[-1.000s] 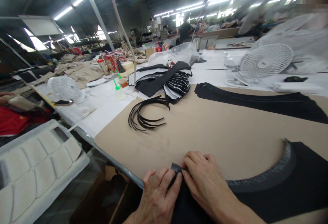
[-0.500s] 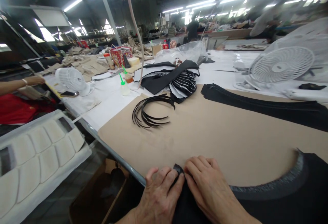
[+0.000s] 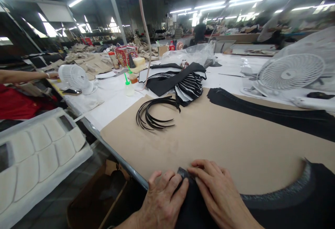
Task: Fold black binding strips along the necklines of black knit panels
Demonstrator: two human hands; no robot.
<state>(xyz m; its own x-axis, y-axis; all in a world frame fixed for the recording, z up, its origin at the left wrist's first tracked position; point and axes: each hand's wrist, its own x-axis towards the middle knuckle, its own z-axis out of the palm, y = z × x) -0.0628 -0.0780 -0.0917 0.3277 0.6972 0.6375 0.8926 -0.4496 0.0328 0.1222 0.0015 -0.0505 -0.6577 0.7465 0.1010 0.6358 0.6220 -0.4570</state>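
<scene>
A large black fabric panel [image 3: 295, 204] with a curved grey edge lies across the near side of the tan board [image 3: 235, 145]. At its left tip, my left hand [image 3: 163, 194] pinches the narrow end of the fabric between thumb and fingers. Close beside it, my right hand [image 3: 217, 187] presses its closed fingertips onto the same edge. The palms and the rest of the fabric under them are partly hidden. Ahead of the hands lies a loose bundle of thin curved black strips [image 3: 154, 113].
Fanned black-and-white pieces [image 3: 183, 82] are piled behind the strips. A long black strip of fabric [image 3: 261, 112] lies at right. Two white fans [image 3: 290, 72] and green-tipped bottles [image 3: 128, 86] stand farther back. A co-worker's arm [image 3: 28, 76] reaches in at left.
My right hand has shifted slightly right along the fabric edge, baring more of the tip. The left hand stays nearly in place. The co-worker's arm has reached closer to the small fan.
</scene>
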